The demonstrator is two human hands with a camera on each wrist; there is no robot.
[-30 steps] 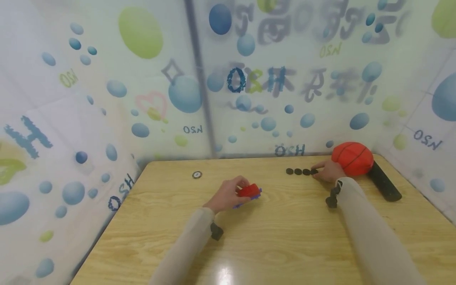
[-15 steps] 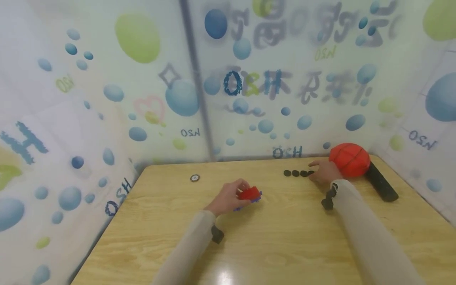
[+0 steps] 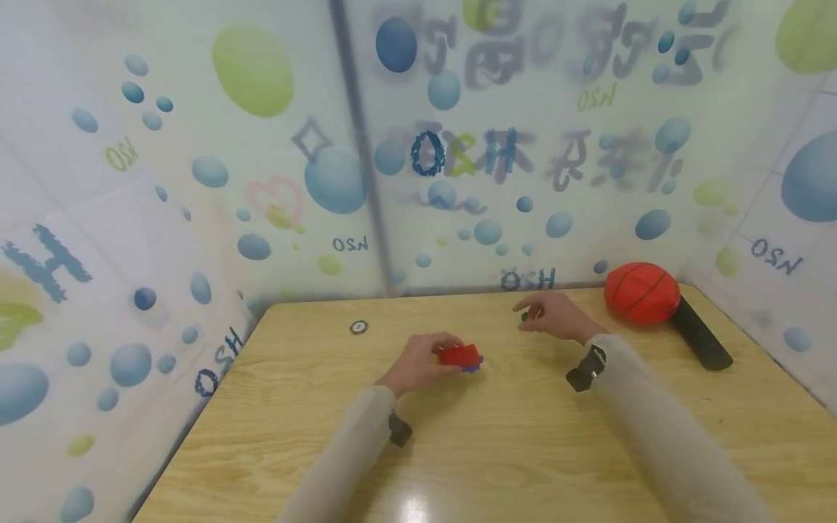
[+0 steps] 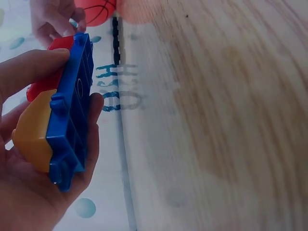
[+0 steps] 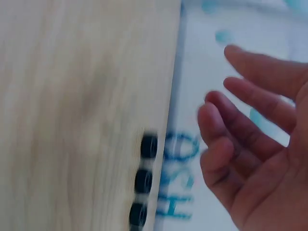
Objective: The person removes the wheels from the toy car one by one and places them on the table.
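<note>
My left hand (image 3: 423,361) grips a toy block car (image 3: 461,356) above the middle of the table. The left wrist view shows its blue studded base (image 4: 72,106), with a red block (image 4: 50,79) and a yellow block (image 4: 36,130) on it; the thumb presses the red side, fingers curl under the base. My right hand (image 3: 556,316) hovers with loosely bent, spread fingers over a row of small black wheel-like discs (image 5: 143,181), nothing between them. In the head view that hand hides most of the row.
A red basketball-patterned ball shape (image 3: 642,293) lies at the back right, beside a long black bar (image 3: 701,333). A small round disc with a pale centre (image 3: 359,327) sits at the back left. Patterned curtains (image 3: 458,218) stand behind the table.
My right hand has moved left along the row of black discs, away from the red ball. The left hand keeps its hold on the toy car, which has turned slightly.
</note>
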